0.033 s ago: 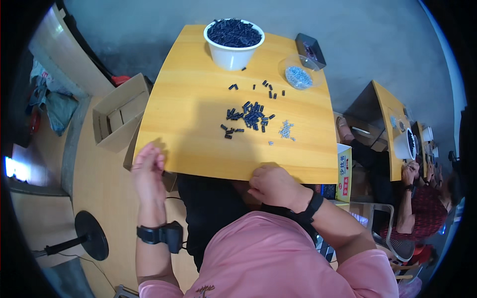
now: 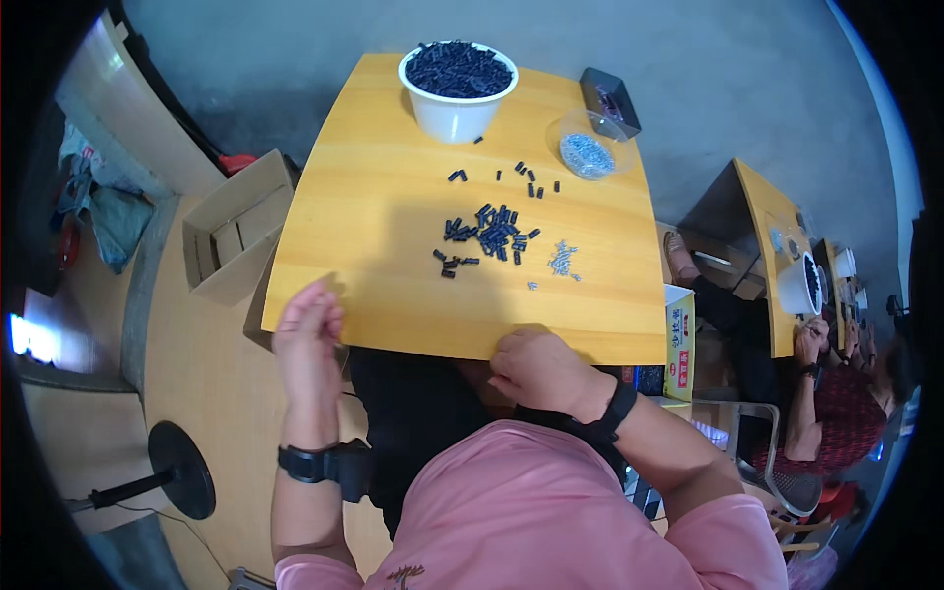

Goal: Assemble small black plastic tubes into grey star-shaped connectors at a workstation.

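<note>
Near the left front corner of the table, my left hand is raised with its fingers curled together. Whatever they hold, if anything, is hidden. My right hand rests at the front edge, back up and fingers bent inward, so its grip is hidden too. Ahead of both lies a loose pile of short black tubular pieces, with several more scattered behind it. To its right is a small heap of tiny silvery pieces.
A white tub full of black pieces stands at the back. At the back right are a clear bowl of silvery bits and a black tray. A cardboard box sits left. Another person works at a table on the right.
My left hand and forearm have shifted slightly to the right. My right hand stays at the table edge. The view has moved a little; the pieces lie as before.
</note>
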{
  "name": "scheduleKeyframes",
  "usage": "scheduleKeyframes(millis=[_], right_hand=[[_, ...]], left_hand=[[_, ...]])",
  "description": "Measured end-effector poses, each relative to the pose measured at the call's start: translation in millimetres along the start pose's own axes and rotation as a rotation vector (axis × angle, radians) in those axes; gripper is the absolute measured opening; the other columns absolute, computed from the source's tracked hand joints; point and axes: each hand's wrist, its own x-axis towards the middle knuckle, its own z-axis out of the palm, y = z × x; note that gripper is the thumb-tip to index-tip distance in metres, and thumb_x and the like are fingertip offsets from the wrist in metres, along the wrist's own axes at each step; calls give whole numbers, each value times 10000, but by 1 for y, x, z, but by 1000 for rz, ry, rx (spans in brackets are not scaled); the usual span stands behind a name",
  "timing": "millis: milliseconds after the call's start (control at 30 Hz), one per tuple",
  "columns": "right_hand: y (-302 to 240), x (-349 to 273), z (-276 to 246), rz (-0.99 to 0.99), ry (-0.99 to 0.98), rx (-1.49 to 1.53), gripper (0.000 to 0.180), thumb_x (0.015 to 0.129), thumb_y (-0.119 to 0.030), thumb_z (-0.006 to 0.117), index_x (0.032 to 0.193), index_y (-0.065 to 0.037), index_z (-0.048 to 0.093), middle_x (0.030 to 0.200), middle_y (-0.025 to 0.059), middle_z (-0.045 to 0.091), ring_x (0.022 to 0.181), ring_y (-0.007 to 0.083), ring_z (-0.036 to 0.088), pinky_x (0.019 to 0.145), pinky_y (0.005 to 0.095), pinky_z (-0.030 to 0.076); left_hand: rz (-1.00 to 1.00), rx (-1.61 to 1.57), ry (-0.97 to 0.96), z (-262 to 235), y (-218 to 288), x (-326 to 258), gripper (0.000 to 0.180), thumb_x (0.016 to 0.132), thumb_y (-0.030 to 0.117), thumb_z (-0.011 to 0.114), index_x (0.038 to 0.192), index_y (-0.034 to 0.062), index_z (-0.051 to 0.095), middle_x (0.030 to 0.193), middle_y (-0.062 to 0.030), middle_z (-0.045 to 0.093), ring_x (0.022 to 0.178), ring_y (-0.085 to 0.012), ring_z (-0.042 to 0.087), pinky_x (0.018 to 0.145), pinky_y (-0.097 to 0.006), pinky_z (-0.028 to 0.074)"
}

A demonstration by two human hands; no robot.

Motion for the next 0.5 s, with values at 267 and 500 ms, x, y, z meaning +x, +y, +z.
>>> scheduleKeyframes(millis=[267,500], right_hand=[[4,-17,-19,34,-25,248,123,749,-163,632,755,-40,620,705,114,560,741,310,562,690,388,457],[32,-8,-45,182,140,84,110,764,-150,630,773,-40,625,716,126,580,750,316,575,655,389,469]], left_hand=[[-123,146,-359,71,-45,-32,157,870,64,579,1015,22,624,865,-32,634,731,-87,581,654,-196,477],[-132,183,-396,73,-58,-23,176,876,49,570,1036,-14,610,885,-64,631,760,-117,602,701,-228,508]])
